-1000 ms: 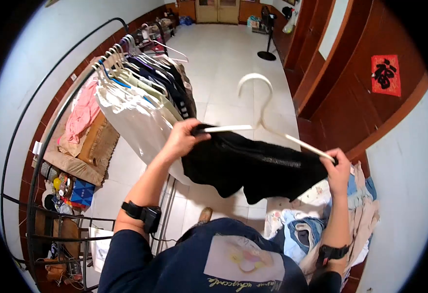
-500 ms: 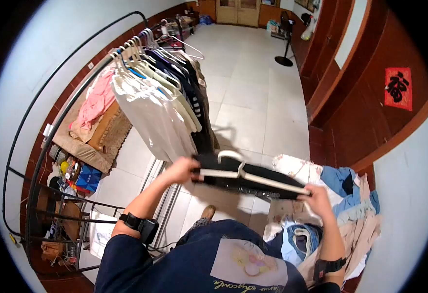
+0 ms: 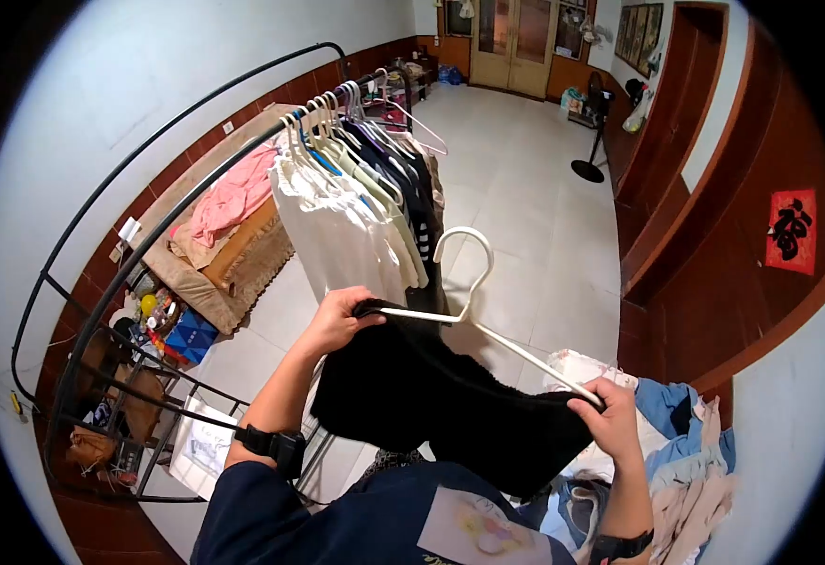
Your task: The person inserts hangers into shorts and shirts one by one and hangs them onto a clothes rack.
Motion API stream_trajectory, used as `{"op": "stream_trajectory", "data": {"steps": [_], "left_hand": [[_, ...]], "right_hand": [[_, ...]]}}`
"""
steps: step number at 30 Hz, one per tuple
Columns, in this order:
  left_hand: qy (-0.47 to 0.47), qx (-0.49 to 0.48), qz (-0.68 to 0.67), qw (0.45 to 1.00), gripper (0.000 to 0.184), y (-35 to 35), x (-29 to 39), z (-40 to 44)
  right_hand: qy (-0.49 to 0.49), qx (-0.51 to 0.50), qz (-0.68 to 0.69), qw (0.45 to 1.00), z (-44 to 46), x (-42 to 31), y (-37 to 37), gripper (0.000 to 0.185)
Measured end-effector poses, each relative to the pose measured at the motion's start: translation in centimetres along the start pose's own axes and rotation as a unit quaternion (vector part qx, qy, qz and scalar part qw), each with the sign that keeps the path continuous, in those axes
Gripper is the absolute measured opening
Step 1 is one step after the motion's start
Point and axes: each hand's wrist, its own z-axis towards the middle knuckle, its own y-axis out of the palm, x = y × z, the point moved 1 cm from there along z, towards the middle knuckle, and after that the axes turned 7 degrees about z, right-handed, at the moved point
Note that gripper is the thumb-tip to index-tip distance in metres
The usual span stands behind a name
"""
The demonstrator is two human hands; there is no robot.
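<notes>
Since half a second ago, the white hanger [image 3: 470,316] has swung upright: its hook, which lay folded down over the black garment [image 3: 450,414], now points up and away from the person, and the cloth drops loose below the bar. More of the far double door [image 3: 514,47] shows too, as the camera has tilted upward. Both ends of the hanger are held. At one, the left hand's [image 3: 342,320] grip pinches the tip together with a fold of black cloth, thumb over it; at the other, the right hand's [image 3: 610,414] grip pinches the tip and the garment's edge between thumb and fingers. Hanger and garment are in the air in front of the person's dark blue shirt [image 3: 356,527], near the white clothes [image 3: 337,226] hanging on the black metal rack [image 3: 215,179]. Under the right forearm lies a heap of folded and crumpled clothes [image 3: 680,480], blue and beige among them. Beyond the rack, a pink cloth [image 3: 233,200] lies on the sofa [image 3: 169,256].
</notes>
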Motion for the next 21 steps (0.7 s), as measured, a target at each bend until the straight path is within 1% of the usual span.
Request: {"op": "stream_trajectory", "data": {"steps": [1, 2, 3, 4, 6, 9, 10, 12, 14, 16, 17, 19, 20, 21], "left_hand": [[-0.002, 0.004, 0.002, 1.000, 0.015, -0.4, -0.5, -0.2], [-0.014, 0.008, -0.028, 0.999, 0.015, -0.8, -1.2, -0.4], [-0.026, 0.013, -0.057, 0.998, 0.015, -1.4, -1.9, -0.5], [-0.028, 0.019, -0.054, 0.998, 0.015, -1.9, -2.7, -0.7], [-0.026, 0.033, -0.070, 0.997, 0.016, -3.0, -4.2, -0.7], [-0.033, 0.057, -0.096, 0.993, 0.016, -5.2, -6.4, -0.5], [-0.033, 0.062, -0.095, 0.993, 0.016, -6.1, -7.0, -0.3], [-0.022, 0.103, -0.067, 0.992, 0.017, -8.4, -8.4, 0.2], [0.002, 0.148, -0.063, 0.987, 0.019, -10.7, -10.1, 0.9], [0.020, 0.194, -0.015, 0.981, 0.021, -13.0, -11.9, 1.8], [0.023, 0.197, -0.014, 0.980, 0.021, -14.0, -13.2, 2.5], [-0.074, 0.172, -0.162, 0.969, 0.024, -15.9, -15.5, 4.0], [-0.071, 0.173, -0.161, 0.969, 0.024, -17.1, -16.1, 4.7], [-0.031, 0.202, -0.042, 0.978, 0.026, -18.4, -16.7, 5.5]], "right_hand": [[-0.030, 0.000, 0.012, 0.999, 0.2, -0.2, 0.9, 0.013], [-0.060, 0.000, 0.024, 0.998, 0.5, -0.4, 1.7, 0.012], [-0.055, -0.022, 0.020, 0.998, 0.8, -0.6, 2.1, 0.010], [-0.060, -0.025, 0.022, 0.998, 1.2, -1.2, 2.7, 0.010], [-0.029, -0.047, 0.056, 0.997, 2.2, -2.5, 4.0, 0.009], [-0.048, -0.053, 0.059, 0.996, 4.4, -4.0, 6.3, 0.009], [-0.054, -0.057, 0.059, 0.995, 5.3, -4.6, 7.2, 0.010], [-0.064, -0.063, 0.058, 0.994, 7.1, -6.0, 9.2, 0.010], [-0.047, -0.067, 0.093, 0.992, 9.3, -7.7, 11.3, 0.011], [-0.047, -0.070, 0.096, 0.992, 11.6, -8.4, 13.8, 0.012], [-0.060, -0.069, 0.099, 0.991, 12.7, -8.6, 15.1, 0.012], [-0.088, -0.058, 0.119, 0.987, 15.2, -9.0, 17.9, 0.012], [-0.091, -0.056, 0.119, 0.987, 16.3, -9.5, 18.9, 0.012], [-0.072, -0.059, 0.124, 0.988, 17.4, -10.2, 19.8, 0.012]]}}
